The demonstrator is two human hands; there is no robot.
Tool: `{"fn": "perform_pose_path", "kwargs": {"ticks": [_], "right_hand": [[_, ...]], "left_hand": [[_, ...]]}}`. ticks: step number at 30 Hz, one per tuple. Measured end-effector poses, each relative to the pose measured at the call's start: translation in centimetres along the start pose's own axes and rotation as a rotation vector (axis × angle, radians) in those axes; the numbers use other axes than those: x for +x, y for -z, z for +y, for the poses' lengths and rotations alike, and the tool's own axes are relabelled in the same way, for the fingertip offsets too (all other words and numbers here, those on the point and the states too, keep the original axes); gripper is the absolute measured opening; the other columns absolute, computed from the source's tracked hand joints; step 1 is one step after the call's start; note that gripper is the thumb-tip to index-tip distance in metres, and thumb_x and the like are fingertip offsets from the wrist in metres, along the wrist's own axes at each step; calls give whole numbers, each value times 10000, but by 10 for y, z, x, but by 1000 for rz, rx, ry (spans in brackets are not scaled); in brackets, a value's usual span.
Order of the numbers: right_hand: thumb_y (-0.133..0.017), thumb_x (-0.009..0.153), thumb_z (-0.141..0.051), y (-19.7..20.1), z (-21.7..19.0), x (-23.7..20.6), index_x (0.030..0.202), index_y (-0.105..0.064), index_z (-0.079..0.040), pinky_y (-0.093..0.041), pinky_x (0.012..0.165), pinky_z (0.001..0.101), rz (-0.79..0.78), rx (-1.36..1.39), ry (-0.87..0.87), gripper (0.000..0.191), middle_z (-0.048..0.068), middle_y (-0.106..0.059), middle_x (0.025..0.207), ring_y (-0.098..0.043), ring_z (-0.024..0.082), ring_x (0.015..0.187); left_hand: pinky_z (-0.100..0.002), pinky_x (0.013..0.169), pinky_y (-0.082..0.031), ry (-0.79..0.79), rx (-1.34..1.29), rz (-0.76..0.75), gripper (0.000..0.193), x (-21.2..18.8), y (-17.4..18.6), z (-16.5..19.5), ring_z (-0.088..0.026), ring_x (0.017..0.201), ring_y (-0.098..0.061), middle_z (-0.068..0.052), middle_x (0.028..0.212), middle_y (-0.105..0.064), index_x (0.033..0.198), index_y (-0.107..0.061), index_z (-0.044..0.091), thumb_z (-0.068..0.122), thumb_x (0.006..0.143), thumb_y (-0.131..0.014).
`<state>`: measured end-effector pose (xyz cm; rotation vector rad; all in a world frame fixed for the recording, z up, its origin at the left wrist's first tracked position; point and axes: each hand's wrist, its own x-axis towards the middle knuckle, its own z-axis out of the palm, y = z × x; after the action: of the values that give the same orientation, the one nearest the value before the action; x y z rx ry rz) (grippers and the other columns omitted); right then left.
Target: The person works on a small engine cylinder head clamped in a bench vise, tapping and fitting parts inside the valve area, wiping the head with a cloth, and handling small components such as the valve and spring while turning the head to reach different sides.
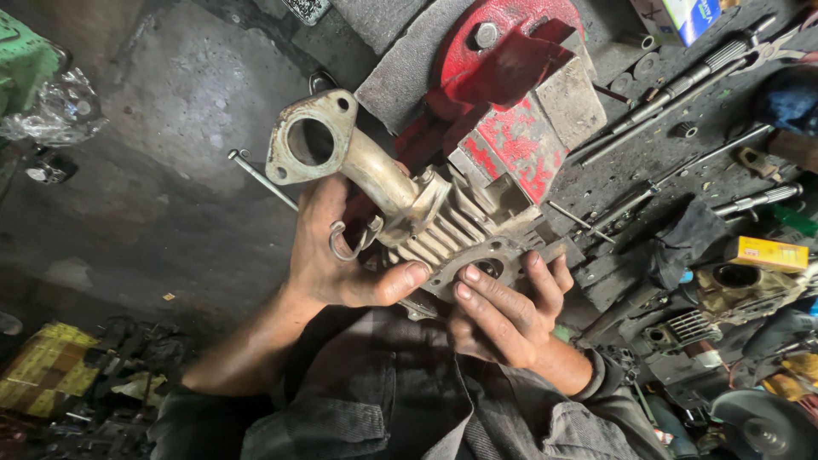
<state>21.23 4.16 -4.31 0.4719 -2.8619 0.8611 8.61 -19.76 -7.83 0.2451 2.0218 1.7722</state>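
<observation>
Held above the lap before the red bench vise (511, 128), the grimy grey finned metal engine cylinder with its flanged elbow pipe (409, 204) is clamped by the left hand (332, 255) and right hand (503, 315), yet oily skin might let it slip

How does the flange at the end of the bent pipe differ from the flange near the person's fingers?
The pipe flange stands clear of both hands, its wide round hole fully open to view. The lower flange sits on the finned block, and the right hand partly covers its smaller hole. Both are grimy bare metal.
</observation>
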Motion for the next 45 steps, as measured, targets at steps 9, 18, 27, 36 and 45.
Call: {"fn": "perform_pose_path", "kwargs": {"ticks": [9,18,27,36,45], "right_hand": [[-734,893,-217,0,0,-8,1187,-741,-136,-228,1227,625,-5,-18,-6,305,24,-711,1247,-351,404,1459],[-705,875,-218,-10,-4,-3,1148,-731,-120,-274,1203,668,101,-42,-22,291,35,-728,1184,-395,406,1435],[-631,809,4,-22,-13,6,1085,-710,-98,-321,1216,669,233,-57,-78,306,53,-736,1137,-480,402,1393],[-669,846,36,-29,-30,26,1061,-707,-48,-354,1216,642,367,-70,-131,234,105,-738,1111,-565,433,1330],[-735,859,43,-20,-43,38,1083,-748,-66,-381,1225,570,443,-103,-91,250,98,-755,1117,-612,385,1320]], "left_hand": [[-388,1009,-529,-45,46,37,840,1,1,1,-276,1134,-639,-150,1231,-612,1328,-567,-15,509,731,-839],[-355,952,-581,-47,-86,2,770,6,5,2,-243,1053,-708,-130,1166,-676,1294,-586,-21,486,774,-839],[-387,936,-573,-97,10,25,755,5,5,-1,-283,1040,-717,-145,1196,-690,1243,-608,-26,504,767,-856],[-381,1070,-535,-134,-18,60,736,3,3,4,-292,1215,-661,-160,1275,-664,1291,-622,-12,486,799,-851],[-366,1124,-470,-17,-419,-5,888,1,-6,12,-228,1266,-595,-108,1320,-632,1474,-459,7,382,765,-842]]}}
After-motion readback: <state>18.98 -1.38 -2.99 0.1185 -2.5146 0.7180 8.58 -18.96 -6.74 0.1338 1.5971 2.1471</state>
